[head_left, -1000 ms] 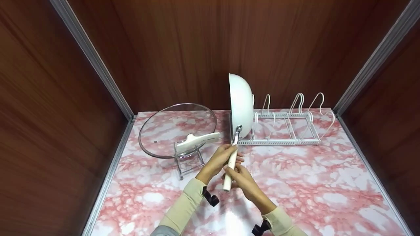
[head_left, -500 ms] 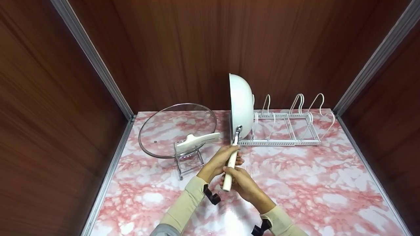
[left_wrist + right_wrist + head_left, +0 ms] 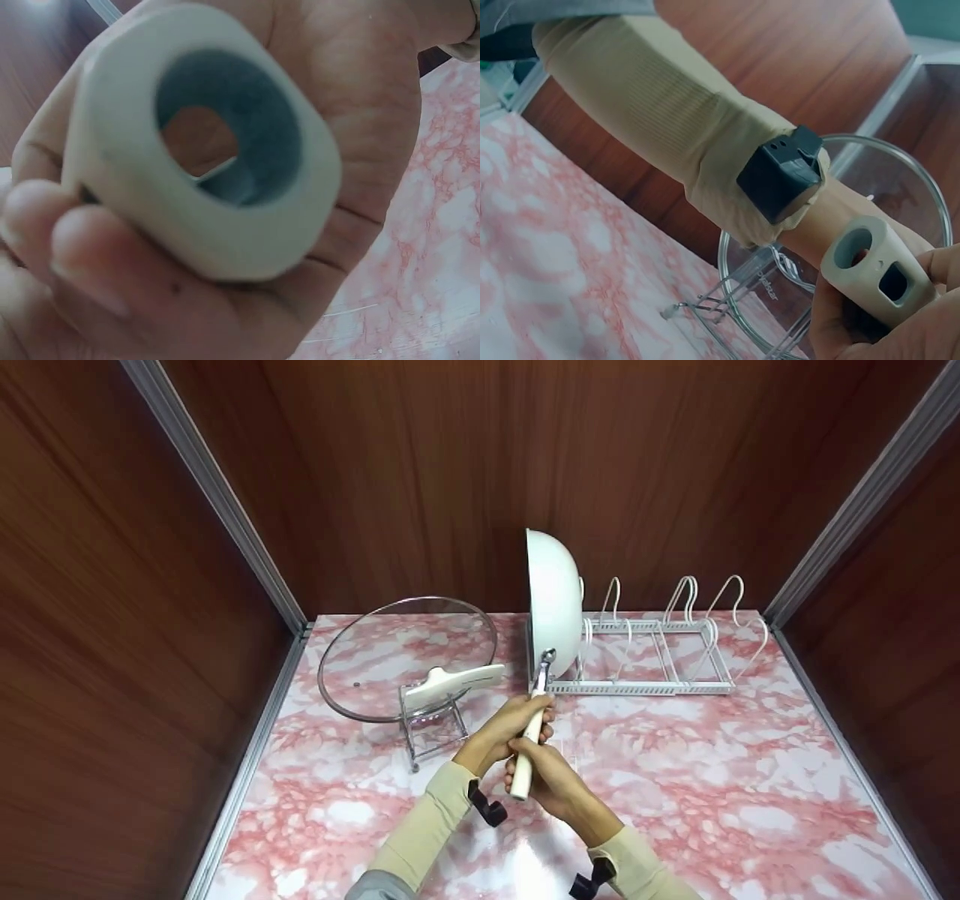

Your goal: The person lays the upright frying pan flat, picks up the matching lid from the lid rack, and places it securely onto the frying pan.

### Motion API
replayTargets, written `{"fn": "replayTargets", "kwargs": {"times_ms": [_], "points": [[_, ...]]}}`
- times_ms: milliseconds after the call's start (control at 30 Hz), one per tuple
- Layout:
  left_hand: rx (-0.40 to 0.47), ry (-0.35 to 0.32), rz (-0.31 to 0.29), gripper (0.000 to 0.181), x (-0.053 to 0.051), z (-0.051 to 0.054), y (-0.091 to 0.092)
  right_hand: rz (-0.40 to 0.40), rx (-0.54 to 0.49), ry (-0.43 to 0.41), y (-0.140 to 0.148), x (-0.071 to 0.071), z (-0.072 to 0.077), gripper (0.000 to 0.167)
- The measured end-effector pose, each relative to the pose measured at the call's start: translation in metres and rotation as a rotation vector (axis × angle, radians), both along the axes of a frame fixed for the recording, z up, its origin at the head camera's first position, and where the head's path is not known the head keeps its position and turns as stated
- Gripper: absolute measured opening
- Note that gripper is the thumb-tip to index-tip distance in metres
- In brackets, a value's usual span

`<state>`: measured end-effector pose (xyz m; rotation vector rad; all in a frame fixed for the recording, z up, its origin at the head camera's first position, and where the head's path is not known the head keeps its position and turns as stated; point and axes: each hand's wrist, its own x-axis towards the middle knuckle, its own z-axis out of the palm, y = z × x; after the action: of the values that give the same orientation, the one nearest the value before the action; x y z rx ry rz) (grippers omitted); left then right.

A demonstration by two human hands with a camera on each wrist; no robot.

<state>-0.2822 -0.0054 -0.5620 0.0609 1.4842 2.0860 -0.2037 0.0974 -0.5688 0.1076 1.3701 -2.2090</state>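
Wall panels [image 3: 420, 472], dark brown wood grain: rising at the back and on both sides, grey metal strips [image 3: 225, 502] lining their corners. Tabletop [image 3: 697, 802], pink-and-white marbled: spreading beneath the wares. Wire rack [image 3: 615, 688], white, with curved upright hoops: standing toward the back, right of centre. Pan [image 3: 555, 600], white: standing on edge at the rack's left end, its rounded underside facing right, its handle slanting down toward the person; the bowl is lying just beyond the left hand, both hands being on the handle only. Glass lid [image 3: 390, 649], clear, metal-rimmed: leaning left of the pan, well apart from the bowl. Sleeves [image 3: 420, 832], cream: covering both forearms. Metal stand [image 3: 408, 735], thin-wired: standing at the lid's lower edge. Left hand [image 3: 504, 727]: gripping the upper part of the handle, nearest the bowl, thumb lying over it and fingertips showing past its right side. Right hand [image 3: 556, 781]: clasping the handle lower down, just beside the left hand, fingers curling round it. Handle [image 3: 521, 776], cream: passing between thumbs and fingers, its hollow end projecting below the right hand. Bar [image 3: 454, 684], cream-white: slanting across the lid's lower right. Wrist devices [image 3: 489, 808], black: sitting at both cuffs.
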Motion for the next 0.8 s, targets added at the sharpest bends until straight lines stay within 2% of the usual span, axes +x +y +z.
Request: {"fn": "replayTargets", "kwargs": {"times_ms": [200,400,533,800], "points": [[-0.039,0.002,-0.003,0.019,-0.003,-0.003,0.002,-0.036,-0.010,-0.014,-0.005,-0.001,0.001,0.008],[-0.030,-0.021,0.010,0.015,-0.004,-0.003,0.003,-0.082,-0.013,-0.039,-0.008,0.000,0.002,0.007],[-0.031,-0.019,-0.002,0.017,-0.003,-0.002,0.003,-0.125,-0.003,-0.050,-0.011,-0.001,0.001,0.005],[-0.101,0.002,-0.032,0.014,-0.005,0.000,0.003,-0.193,0.021,-0.058,-0.018,-0.002,0.001,0.008]]}}
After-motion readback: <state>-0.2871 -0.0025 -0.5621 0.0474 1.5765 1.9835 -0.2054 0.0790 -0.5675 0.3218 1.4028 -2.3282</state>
